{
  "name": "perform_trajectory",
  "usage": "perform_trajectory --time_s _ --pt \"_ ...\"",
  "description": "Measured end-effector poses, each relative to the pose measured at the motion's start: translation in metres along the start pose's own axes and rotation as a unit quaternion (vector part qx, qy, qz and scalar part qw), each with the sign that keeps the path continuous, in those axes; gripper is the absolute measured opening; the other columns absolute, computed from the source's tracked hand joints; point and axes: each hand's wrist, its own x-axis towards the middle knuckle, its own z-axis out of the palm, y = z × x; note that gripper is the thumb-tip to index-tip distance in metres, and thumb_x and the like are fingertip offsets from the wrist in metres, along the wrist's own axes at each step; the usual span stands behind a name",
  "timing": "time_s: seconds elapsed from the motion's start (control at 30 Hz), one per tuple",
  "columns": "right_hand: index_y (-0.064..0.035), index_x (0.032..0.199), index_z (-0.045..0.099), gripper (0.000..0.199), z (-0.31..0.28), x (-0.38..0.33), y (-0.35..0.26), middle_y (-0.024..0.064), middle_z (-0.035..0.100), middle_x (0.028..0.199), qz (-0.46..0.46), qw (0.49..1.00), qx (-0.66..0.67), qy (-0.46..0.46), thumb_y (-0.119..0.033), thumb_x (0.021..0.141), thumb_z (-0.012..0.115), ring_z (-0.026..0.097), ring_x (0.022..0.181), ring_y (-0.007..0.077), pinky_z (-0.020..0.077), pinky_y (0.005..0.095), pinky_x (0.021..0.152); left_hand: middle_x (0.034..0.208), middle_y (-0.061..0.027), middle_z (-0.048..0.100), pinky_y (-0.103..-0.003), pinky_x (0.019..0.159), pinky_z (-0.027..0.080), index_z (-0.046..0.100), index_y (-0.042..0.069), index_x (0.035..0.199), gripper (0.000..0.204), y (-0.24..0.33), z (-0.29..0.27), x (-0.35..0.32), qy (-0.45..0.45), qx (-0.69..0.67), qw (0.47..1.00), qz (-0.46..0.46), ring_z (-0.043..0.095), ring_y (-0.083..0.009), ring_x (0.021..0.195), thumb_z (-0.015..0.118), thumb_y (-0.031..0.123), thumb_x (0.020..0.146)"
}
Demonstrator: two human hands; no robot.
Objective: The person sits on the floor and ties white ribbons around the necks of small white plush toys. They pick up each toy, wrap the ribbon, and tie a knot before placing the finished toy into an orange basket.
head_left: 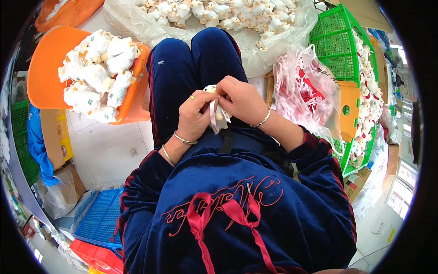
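Above my lap I hold a small white plush toy (222, 119) with its head away from me. A pale ribbon (213, 113) lies round its neck, with ends hanging down its front. My left hand (195, 115) is closed on the toy's left side, thumb and forefinger pinched near the neck. From the other side my right hand (244, 99) pinches the ribbon at the neck, its fingertips almost meeting the left ones. These fingers hide the ribbon's crossing and part of the toy's head.
An orange chair (48, 68) at my left bears a heap of white plush toys (98, 73). Beyond my knees, more toys (228, 13) fill a clear plastic sheet (299, 39). At right stand a bag of red-and-white ribbons (308, 91) and a green crate (335, 39).
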Motion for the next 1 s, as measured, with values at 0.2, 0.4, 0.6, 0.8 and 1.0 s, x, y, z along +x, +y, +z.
perform_trajectory --time_s 0.2,0.4,0.6,0.8,1.0 --pt "-0.0072 0.092 0.063 0.011 0.003 -0.001 0.010 0.0095 0.061 0.082 -0.103 0.992 -0.067 -0.028 -0.009 0.082 0.067 0.064 0.072 0.0321 0.0530 0.0412 0.061 0.092 -0.0090 0.069 -0.028 0.074 0.052 0.068 0.001 0.099 0.014 -0.003 -0.001 -0.004 -0.016 -0.011 0.999 0.026 0.066 -0.0178 0.083 0.073 -0.006 0.087" --pt "-0.0020 0.091 0.065 0.010 -0.016 0.008 0.011 0.0130 0.062 0.080 -0.080 0.988 -0.004 -0.131 -0.005 0.082 0.065 0.066 0.073 0.0324 0.0532 0.0389 0.065 0.090 -0.0108 0.070 -0.030 0.072 0.054 0.070 0.003 0.099 0.019 0.001 -0.003 -0.002 -0.014 -0.021 0.999 0.021 0.069 -0.0222 0.080 0.075 -0.006 0.083" --pt "0.0001 0.098 0.069 0.016 -0.043 0.025 0.015 0.0135 0.068 0.087 -0.008 0.953 0.079 -0.292 -0.003 0.083 0.065 0.068 0.076 0.0249 0.0544 0.0347 0.070 0.092 -0.0100 0.069 -0.030 0.078 0.053 0.068 0.001 0.098 0.015 0.002 -0.004 -0.002 -0.033 -0.022 0.999 0.016 0.066 -0.0202 0.085 0.074 -0.006 0.086" --pt "-0.0003 0.094 0.070 0.014 -0.047 0.035 0.014 0.0148 0.071 0.081 0.038 0.946 0.083 -0.311 -0.012 0.088 0.070 0.070 0.079 0.0316 0.0541 0.0382 0.074 0.091 -0.0107 0.070 -0.029 0.070 0.054 0.069 0.003 0.098 0.016 0.004 -0.006 0.001 -0.027 -0.006 0.999 0.033 0.069 -0.0220 0.078 0.076 -0.003 0.085" --pt "-0.0019 0.088 0.065 0.014 -0.045 0.034 0.013 0.0140 0.064 0.082 -0.066 0.969 0.003 -0.236 -0.014 0.087 0.071 0.066 0.083 0.0357 0.0524 0.0417 0.074 0.088 -0.0088 0.066 -0.027 0.069 0.051 0.067 0.001 0.097 0.013 0.004 -0.005 -0.002 -0.027 0.007 1.000 0.014 0.063 -0.0172 0.076 0.072 -0.005 0.087"
